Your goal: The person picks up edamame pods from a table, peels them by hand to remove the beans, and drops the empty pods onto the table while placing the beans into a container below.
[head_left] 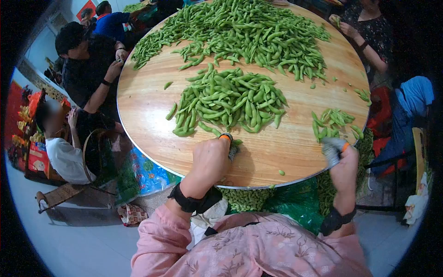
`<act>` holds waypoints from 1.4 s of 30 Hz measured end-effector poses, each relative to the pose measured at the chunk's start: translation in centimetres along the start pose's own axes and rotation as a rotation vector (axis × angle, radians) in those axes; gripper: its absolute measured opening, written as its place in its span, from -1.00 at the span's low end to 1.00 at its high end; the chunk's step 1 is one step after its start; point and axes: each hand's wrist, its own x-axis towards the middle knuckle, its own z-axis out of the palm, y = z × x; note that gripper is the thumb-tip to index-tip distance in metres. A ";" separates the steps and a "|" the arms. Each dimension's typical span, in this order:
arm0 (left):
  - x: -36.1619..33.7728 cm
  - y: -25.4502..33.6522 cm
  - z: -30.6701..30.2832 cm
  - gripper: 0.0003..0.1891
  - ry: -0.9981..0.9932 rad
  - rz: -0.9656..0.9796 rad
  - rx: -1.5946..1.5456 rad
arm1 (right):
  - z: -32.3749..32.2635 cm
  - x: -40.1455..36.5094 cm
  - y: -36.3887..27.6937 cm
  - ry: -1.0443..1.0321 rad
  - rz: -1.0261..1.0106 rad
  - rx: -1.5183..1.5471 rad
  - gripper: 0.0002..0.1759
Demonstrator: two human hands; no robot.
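My left hand (213, 154) rests over the front part of the round wooden table (152, 106), fingers curled together, with an orange band and grey covering at the fingertips; what it grips is hidden. Just beyond it lies a small heap of green pods (230, 99). At the right edge of the table my right hand (342, 159) is blurred, its fingers under grey coverings with an orange band. Beside its fingertips is a loose cluster of pods (339, 117). Whether it holds anything is too smeared to tell.
A large pile of pods (254, 32) covers the table's far side. People sit at the left (76, 60) and right (369, 37), handling pods. Below the front edge are a container of shelled beans (247, 199) and green plastic (300, 203). A chair (64, 194) stands left.
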 end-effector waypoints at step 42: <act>-4.7 3.8 -1.2 -0.86 -0.029 0.133 -0.621 | 6.6 -2.1 -4.6 -0.679 0.291 0.868 -0.91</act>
